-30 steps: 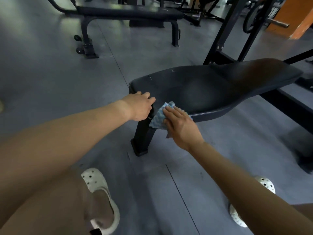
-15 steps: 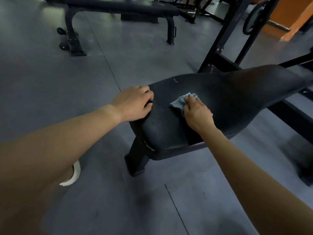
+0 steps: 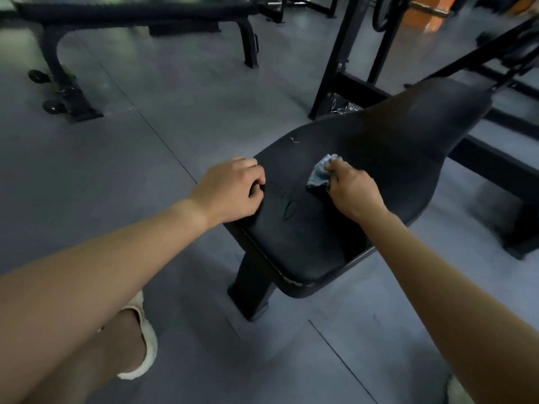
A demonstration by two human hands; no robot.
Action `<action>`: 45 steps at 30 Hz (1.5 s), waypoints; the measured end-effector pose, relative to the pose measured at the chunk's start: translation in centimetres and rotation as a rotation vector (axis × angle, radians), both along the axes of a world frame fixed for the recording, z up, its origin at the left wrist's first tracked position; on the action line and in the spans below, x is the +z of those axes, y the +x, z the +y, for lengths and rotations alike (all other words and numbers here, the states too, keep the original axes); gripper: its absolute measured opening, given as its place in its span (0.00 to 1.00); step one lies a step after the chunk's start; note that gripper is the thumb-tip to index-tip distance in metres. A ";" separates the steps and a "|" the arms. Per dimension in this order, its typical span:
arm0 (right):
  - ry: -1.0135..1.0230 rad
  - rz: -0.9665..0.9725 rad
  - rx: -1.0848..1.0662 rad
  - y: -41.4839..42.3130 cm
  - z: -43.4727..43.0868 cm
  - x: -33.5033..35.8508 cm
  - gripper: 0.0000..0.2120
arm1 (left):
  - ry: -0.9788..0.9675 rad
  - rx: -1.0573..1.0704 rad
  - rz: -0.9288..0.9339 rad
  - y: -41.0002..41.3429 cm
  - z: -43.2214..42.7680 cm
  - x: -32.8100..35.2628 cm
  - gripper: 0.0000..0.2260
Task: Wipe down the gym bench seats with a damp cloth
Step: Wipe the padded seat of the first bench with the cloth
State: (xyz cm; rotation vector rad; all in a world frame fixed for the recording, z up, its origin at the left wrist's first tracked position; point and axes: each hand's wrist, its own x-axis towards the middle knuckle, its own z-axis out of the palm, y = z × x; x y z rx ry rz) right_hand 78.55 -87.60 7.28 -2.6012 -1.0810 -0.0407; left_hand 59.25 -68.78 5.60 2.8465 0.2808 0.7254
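Two hands are engaged on one bench [image 3: 388, 170], whose black pad runs from near 6 o'clock out toward 2 o'clock in the view. Left hand [image 3: 230, 191] sits at the pad's 9 o'clock edge, fingers curled over the rim and gripping it as a brace. Right hand [image 3: 354, 192] is just right of centre, fingers bunched and pinching the cloth [image 3: 319, 174], which lies crumpled on the pad at 9 o'clock of that hand, touching the surface. Judged from this position, the wipe is at the near third of the pad; the wide portion toward 2 o'clock probably remains to be done. For good coverage, flatten the cloth under the palm rather than dragging a wad, run overlapping strokes lengthwise toward 2 o'clock, and carry each pass over the side edges. Shift the left hand when its area is due, since the rim beneath it cannot otherwise be reached. Surroundings: grey floor [image 3: 175, 118] all round; a black rack [image 3: 344, 53] at 1 o'clock, close behind the pad, likely to limit elbow room at the far end; a second bench [image 3: 131, 10] at 11 o'clock, well apart, presumably next in line; a pale shoe [image 3: 147, 345] at 7 o'clock; a scuff [image 3: 288, 209] on the pad between the hands, which may need firmer pressure.
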 end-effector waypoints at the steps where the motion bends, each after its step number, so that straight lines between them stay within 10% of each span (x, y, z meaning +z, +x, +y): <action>1: -0.007 0.002 -0.022 -0.6 0.5 -0.1 0.14 | -0.004 -0.025 -0.001 -0.2 0.3 0.0 0.07; 12: 0.080 0.042 0.129 -13.1 -0.8 -0.8 0.21 | -0.033 -0.327 0.004 -0.6 4.3 0.4 0.13; 23: 0.026 0.095 -0.380 -9.6 3.2 -0.2 0.12 | -0.031 -0.468 0.098 -0.2 6.2 1.1 0.14; 30: 0.091 -0.011 -0.098 -15.2 3.9 -0.4 0.10 | -0.030 -0.466 0.206 0.7 6.1 2.8 0.13; 45: -0.004 0.015 -0.318 0.7 7.5 -0.6 0.08 | -0.050 -0.543 0.036 14.4 10.6 1.0 0.13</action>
